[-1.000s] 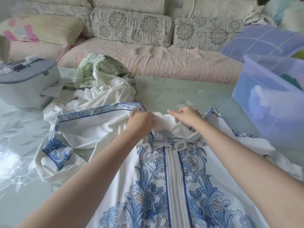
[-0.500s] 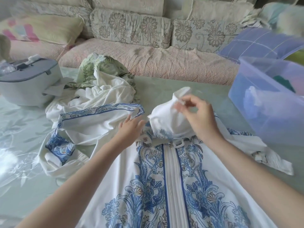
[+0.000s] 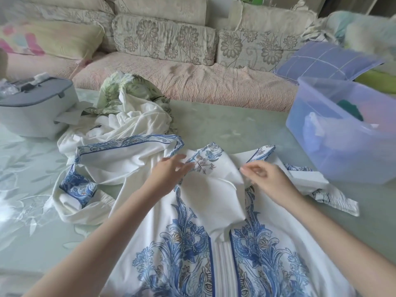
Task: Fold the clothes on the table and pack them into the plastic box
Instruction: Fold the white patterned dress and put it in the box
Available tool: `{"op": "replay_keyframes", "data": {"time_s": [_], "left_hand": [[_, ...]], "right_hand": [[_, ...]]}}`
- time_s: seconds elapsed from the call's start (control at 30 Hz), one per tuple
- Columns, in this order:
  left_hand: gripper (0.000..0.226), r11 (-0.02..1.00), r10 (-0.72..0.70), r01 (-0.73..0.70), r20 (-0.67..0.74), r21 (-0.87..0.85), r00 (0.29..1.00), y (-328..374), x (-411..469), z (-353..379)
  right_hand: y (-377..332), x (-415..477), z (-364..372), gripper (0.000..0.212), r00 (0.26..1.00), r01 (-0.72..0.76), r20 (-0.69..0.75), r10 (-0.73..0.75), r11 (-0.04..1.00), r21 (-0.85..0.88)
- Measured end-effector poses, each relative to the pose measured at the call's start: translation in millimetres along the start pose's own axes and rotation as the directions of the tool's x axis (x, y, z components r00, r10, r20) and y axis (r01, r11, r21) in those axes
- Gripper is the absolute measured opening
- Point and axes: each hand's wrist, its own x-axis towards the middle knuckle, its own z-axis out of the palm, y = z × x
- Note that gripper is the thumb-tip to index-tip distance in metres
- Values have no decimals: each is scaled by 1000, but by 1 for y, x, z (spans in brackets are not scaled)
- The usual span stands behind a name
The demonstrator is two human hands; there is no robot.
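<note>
Tabletop (image 3: 235,125) carries a blue-print white dress (image 3: 188,243), spread at centre w/ its top folded back. Box (image 3: 342,155) sits at the right, apart from the dress: teal cloth + pale items inside, prob. clothes. Left hand (image 3: 171,170) lies flat on the fold; right hand (image 3: 265,179) pinches white fabric.

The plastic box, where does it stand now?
In the head view the plastic box stands on the right side of the table, beyond the right hand.

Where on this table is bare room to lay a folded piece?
Bare table between the crumpled pile and the plastic box, and at left front below the grey case. Crowded: the centre, under the blue-and-white dress.
</note>
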Motion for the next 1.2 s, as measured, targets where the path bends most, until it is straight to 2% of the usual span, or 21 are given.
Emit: {"op": "replay_keyframes", "data": {"time_s": [0.07,0.17,0.23,0.3,0.37,0.4,0.43,0.47,0.5,0.57,0.6,0.63,0.67,0.7,0.73,0.77,0.83,0.9,1.0,1.07,1.2], "left_hand": [[53,997,-79,80,32,-5,996,11,8,7],[52,987,-104,91,-96,-132,990,20,14,15],[40,975,-142,127,-73,-181,987,22,14,18],[21,977,-108,94,-65,-194,992,22,8,16],[12,950,-48,13,-103,-311,994,21,-3,2],[10,919,-17,-11,-67,-393,998,22,-11,-9],[8,897,44,-30,21,-441,999,21,-20,-21],[10,901,127,-40,174,-433,976,21,-31,-32],[18,929,190,-50,356,-368,915,20,-40,-40],[36,979,173,-49,669,-200,723,14,-57,-51],[41,989,137,-57,725,-134,675,10,-62,-53],[46,993,117,-69,710,-96,695,5,-64,-54],[48,994,110,-70,643,-87,758,0,-64,-53],[46,994,84,-38,526,-98,846,-5,-62,-50],[39,990,27,28,375,-141,927,-8,-59,-47],[28,979,-58,100,226,-176,972,-12,-53,-42],[12,949,-205,217,75,-227,976,-17,-39,-33],[25,914,-313,328,102,-238,944,-20,-22,-25],[49,888,-395,405,86,-217,914,-23,4,-17],[55,906,-395,398,50,-145,917,-22,18,-12],[36,944,-328,330,-103,-1,939,-6,37,-7]], "right_hand": [[5,29,18,35,993,-114,-19,113,992,-47],[7,54,49,63,978,-207,-34,204,958,-199],[4,51,62,52,981,-193,-76,179,929,-317],[0,40,60,40,984,-92,-171,54,971,-222],[-5,25,43,45,962,74,-263,-69,997,9],[-6,15,31,43,965,119,-249,-87,986,116],[-7,4,19,39,980,139,-166,-110,975,174],[-8,-9,8,36,991,133,-19,-132,972,194],[-7,-22,-2,32,971,125,177,-158,975,182],[-3,-46,-20,17,829,105,547,-113,993,46],[-1,-55,-27,16,753,115,656,-61,993,-40],[1,-61,-34,20,703,121,711,-12,987,-104],[4,-64,-38,22,689,94,725,19,989,-115],[4,-66,-40,20,710,38,703,31,996,-82],[8,-63,-40,16,768,-29,639,41,999,-30],[11,-59,-37,15,838,-100,541,75,995,16],[21,-42,-29,29,929,-247,292,227,969,31],[30,-21,-18,41,923,-362,130,361,932,-16],[35,6,-1,49,889,-457,39,456,889,18],[39,21,11,47,888,-456,-23,460,885,89],[52,48,27,38,896,-313,-275,349,935,167]]}}
